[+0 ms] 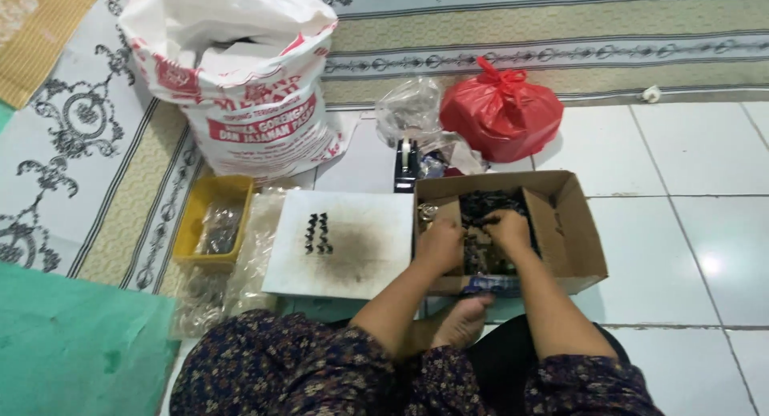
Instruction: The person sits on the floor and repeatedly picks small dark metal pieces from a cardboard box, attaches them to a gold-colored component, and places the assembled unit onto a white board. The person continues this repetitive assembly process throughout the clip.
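Head view, looking down at a person seated on a tiled floor (689,248). An open cardboard box (573,232) is set on the floor directly in front of the person, its flaps folded outward. Both hands are lowered into the box among a heap of small dark pieces (485,206). The left hand (440,244) is placed near the left wall of the box, the right hand (506,228) just beside it toward the middle; both are seen from the back with fingers curled down into the pieces. Whether anything is actually gripped cannot be told, since the fingertips are hidden.

Touching the left side of the box lies a white board (352,256), smudged grey in the middle, on which two short rows of dark pieces (318,233) are laid side by side near its far left part. Left of the board, a yellow tray (200,216) is shown holding what appear to be clear plastic bags. A large white sack (240,80) with red print stands open at the far left. Behind the box a knotted red plastic bag (503,116) rests against a crumpled clear bag (408,108), with a tape dispenser (406,164) just in front. A bare foot (460,324) is tucked below the box.
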